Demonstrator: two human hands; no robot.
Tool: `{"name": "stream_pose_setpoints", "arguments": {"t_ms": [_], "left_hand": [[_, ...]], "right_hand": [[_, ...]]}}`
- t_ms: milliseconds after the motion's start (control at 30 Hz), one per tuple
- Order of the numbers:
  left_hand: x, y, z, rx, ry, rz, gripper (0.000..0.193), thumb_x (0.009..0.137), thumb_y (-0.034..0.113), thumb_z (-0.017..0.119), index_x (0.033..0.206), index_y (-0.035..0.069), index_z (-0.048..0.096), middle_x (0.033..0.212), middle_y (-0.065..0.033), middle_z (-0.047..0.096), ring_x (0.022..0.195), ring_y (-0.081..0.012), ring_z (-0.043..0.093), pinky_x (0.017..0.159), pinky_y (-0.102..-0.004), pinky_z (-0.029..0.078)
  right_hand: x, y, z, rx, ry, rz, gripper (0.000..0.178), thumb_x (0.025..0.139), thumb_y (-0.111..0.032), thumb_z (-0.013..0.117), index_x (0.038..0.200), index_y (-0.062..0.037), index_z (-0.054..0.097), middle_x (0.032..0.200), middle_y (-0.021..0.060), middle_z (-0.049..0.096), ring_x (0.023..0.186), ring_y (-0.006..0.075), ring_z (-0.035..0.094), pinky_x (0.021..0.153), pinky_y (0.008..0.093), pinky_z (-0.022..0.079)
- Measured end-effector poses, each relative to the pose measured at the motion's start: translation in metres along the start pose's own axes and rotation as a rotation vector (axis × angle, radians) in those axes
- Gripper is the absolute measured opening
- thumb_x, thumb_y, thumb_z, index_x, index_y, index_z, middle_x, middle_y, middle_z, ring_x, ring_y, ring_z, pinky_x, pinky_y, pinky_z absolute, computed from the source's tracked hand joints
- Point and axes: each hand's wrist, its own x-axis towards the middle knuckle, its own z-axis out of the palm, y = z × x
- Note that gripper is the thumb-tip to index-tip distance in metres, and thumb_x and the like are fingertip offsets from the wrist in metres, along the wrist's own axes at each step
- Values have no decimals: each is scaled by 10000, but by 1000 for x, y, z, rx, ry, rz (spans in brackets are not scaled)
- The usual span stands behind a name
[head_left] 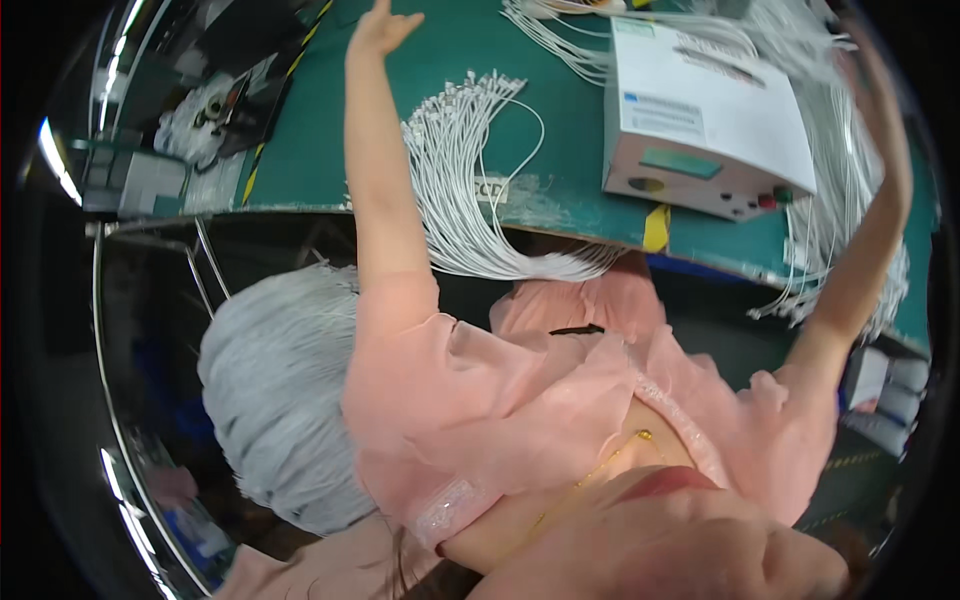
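Note:
My left hand (385, 32) reaches to the top edge of the head view, over the green table. Its thumb and a finger stand apart, and nothing shows in it; the fingertips are partly cut off. Beside that forearm lies a bundle of white cables (455, 170) with small connectors at the far end, its near part hanging past the table edge. My right hand (868, 85) is at the far right, blurred, by a mass of long white cables (830, 190). Whether its fingers hold any of them cannot be made out.
Between my arms stands a white box-shaped device (715, 120) with a small screen and knobs; papers and a pen-like item lie on top. A large bundle of white cables (285, 390) hangs left of my body. Metal rails (110, 370) stand farther left. The green table (570, 150) has a worn front edge.

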Motion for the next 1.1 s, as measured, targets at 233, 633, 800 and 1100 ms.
{"name": "stream_pose_setpoints", "arguments": {"t_ms": [233, 633, 800, 1100], "left_hand": [[-223, -112, -124, 192, 986, 812, 419, 814, 145, 597, 1080, -146, 457, 1017, -202, 568, 872, -238, 544, 784, -339, 439], [-345, -215, -30, -974, -371, 30, 1046, 675, 826, 282, 1384, 60, 227, 1355, -240, 308, 1223, -416, 336, 1016, -582, 238], [-264, -123, -67, -1516, -223, 74, 885, 760, 688, 409, 1240, -51, 323, 1058, -215, 453, 943, -351, 499, 864, -538, 399], [-380, -61, -149, -373, 224, 411, 654, 834, 464, 439, 1230, -49, 347, 1051, -155, 485, 908, -281, 513, 799, -426, 440]], "right_hand": [[-239, -245, 189, 687, -1132, -428, 729, 759, -358, 627, 1300, 16, 312, 1059, 239, 564, 997, 367, 537, 862, 404, 430], [-208, -299, 172, 862, -1028, -334, 393, 628, -235, 672, 881, 35, 538, 757, 257, 596, 736, 404, 590, 661, 449, 461], [-146, -344, 63, 987, -940, -297, 472, 691, -303, 702, 948, 59, 539, 773, 230, 617, 682, 369, 616, 623, 391, 479], [-199, -331, 154, 2087, -1954, 261, 1013, 600, -594, 706, 1267, 88, 363, 1138, 180, 552, 957, 217, 587, 845, 317, 466]]}}
